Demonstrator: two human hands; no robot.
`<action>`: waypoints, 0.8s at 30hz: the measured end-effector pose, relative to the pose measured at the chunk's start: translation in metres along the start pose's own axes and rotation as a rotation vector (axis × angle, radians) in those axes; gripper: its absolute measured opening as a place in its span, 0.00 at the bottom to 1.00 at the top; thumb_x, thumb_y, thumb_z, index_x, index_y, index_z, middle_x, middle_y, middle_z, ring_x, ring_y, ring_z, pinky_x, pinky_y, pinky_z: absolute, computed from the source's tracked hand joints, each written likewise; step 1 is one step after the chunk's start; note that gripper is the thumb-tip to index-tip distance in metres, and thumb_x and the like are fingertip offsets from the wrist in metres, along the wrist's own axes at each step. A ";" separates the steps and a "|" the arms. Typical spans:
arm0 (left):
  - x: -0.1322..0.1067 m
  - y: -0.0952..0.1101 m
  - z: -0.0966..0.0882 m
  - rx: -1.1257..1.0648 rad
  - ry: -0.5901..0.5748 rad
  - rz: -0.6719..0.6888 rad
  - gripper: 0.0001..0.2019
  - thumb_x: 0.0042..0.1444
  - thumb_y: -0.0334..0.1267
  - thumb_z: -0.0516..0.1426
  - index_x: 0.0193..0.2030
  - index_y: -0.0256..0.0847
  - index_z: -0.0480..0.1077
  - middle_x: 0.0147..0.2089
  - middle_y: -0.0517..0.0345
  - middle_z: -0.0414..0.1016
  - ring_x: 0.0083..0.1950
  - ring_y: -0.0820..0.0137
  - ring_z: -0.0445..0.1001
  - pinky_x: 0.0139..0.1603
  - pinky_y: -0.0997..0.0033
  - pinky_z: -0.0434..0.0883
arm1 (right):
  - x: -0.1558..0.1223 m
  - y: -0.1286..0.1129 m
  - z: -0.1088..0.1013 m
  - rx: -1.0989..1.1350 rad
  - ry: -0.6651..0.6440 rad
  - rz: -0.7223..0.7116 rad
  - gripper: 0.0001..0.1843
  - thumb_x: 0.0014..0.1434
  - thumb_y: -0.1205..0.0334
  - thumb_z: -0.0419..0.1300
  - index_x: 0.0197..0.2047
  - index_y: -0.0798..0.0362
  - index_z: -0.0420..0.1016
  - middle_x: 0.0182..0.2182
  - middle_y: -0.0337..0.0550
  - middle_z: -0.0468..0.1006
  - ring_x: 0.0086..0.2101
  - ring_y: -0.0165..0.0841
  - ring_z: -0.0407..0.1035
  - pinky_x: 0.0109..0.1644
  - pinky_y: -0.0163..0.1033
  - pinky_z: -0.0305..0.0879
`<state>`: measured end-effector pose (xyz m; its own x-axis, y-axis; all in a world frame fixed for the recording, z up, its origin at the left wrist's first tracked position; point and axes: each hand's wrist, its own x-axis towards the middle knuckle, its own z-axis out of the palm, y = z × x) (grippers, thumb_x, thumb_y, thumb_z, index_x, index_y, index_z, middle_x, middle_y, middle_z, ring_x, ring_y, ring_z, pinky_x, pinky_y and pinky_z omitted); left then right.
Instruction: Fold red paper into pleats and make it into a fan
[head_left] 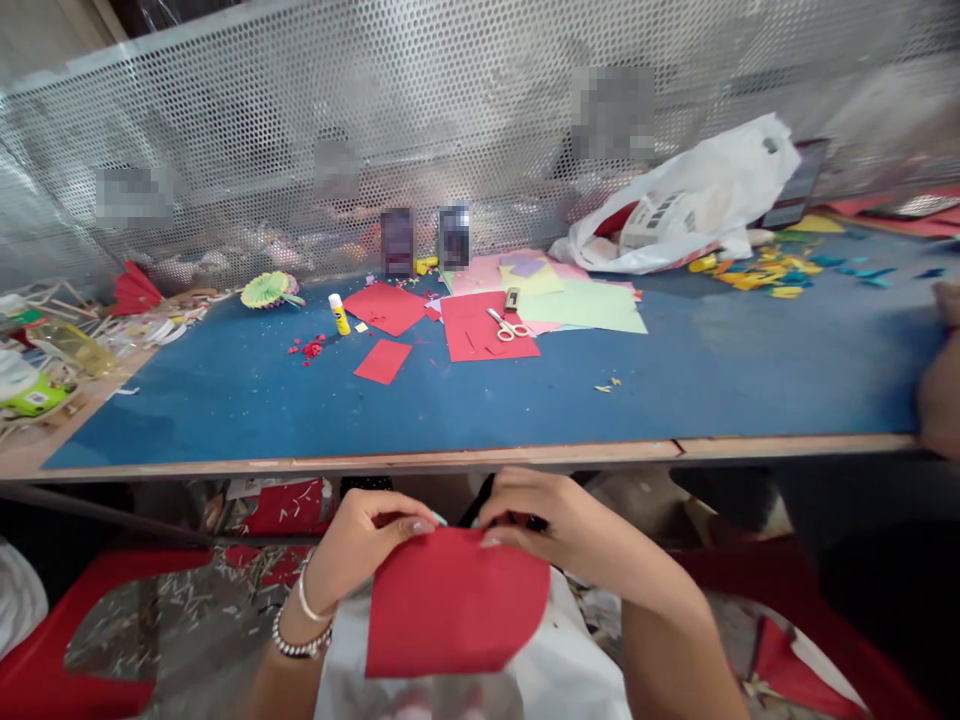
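A sheet of red paper [457, 605] with a rounded right side hangs in front of my lap, held up by its top edge. My left hand [379, 530] pinches that edge towards the left, thumb on the near face. Close by on the right, my right hand [536, 515] grips the same edge between thumb and fingers. The fingertips behind the paper are partly hidden. On the blue table beyond lie small scissors [510, 327] on a red sheet [457, 345], a smaller red piece [382, 361] and a yellow glue stick [339, 315].
A white plastic bag [697, 205] lies at the back right beside yellow and blue scraps [772, 268]. Pastel paper sheets [592, 305] and a green paper fan [266, 290] are on the table. A perforated metal screen [262, 120] runs behind. Another person's arm [941, 380] rests at the right edge.
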<state>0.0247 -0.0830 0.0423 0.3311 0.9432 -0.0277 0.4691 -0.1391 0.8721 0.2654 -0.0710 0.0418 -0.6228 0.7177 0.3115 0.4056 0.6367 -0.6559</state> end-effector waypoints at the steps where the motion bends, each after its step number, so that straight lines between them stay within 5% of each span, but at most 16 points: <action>1: 0.006 0.001 0.001 0.057 0.085 0.041 0.07 0.55 0.35 0.58 0.33 0.42 0.79 0.35 0.60 0.81 0.37 0.69 0.78 0.41 0.75 0.73 | 0.006 0.005 -0.001 -0.024 0.015 0.039 0.09 0.62 0.59 0.56 0.36 0.48 0.77 0.28 0.38 0.74 0.29 0.28 0.69 0.31 0.31 0.63; 4: 0.027 0.002 0.003 0.227 0.268 0.190 0.07 0.56 0.32 0.57 0.35 0.44 0.78 0.38 0.61 0.81 0.39 0.70 0.78 0.45 0.74 0.72 | 0.023 0.022 -0.004 -0.060 0.045 0.127 0.10 0.62 0.62 0.54 0.36 0.47 0.77 0.31 0.39 0.75 0.30 0.28 0.69 0.30 0.31 0.62; 10: 0.071 -0.013 -0.001 0.442 0.382 0.373 0.08 0.58 0.31 0.56 0.38 0.44 0.76 0.38 0.60 0.80 0.39 0.72 0.77 0.42 0.73 0.72 | 0.058 0.054 -0.001 -0.169 0.184 0.147 0.09 0.61 0.66 0.54 0.34 0.51 0.75 0.32 0.42 0.74 0.35 0.33 0.66 0.40 0.37 0.61; 18: 0.110 -0.035 -0.004 0.707 0.252 0.413 0.06 0.58 0.34 0.56 0.38 0.41 0.76 0.37 0.56 0.75 0.42 0.67 0.68 0.46 0.66 0.69 | 0.078 0.085 0.021 -0.342 0.281 0.139 0.10 0.60 0.69 0.52 0.35 0.53 0.75 0.34 0.45 0.74 0.37 0.37 0.63 0.44 0.42 0.60; 24: 0.107 -0.046 -0.006 0.728 0.340 0.430 0.08 0.59 0.34 0.56 0.39 0.44 0.77 0.37 0.55 0.72 0.41 0.67 0.65 0.45 0.67 0.68 | 0.068 0.088 0.023 -0.370 0.333 0.065 0.14 0.61 0.70 0.51 0.38 0.51 0.77 0.35 0.46 0.74 0.37 0.37 0.62 0.43 0.43 0.62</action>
<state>0.0334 0.0262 0.0019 0.3920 0.7881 0.4746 0.8004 -0.5465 0.2464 0.2435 0.0273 -0.0112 -0.3656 0.7717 0.5203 0.6842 0.6018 -0.4119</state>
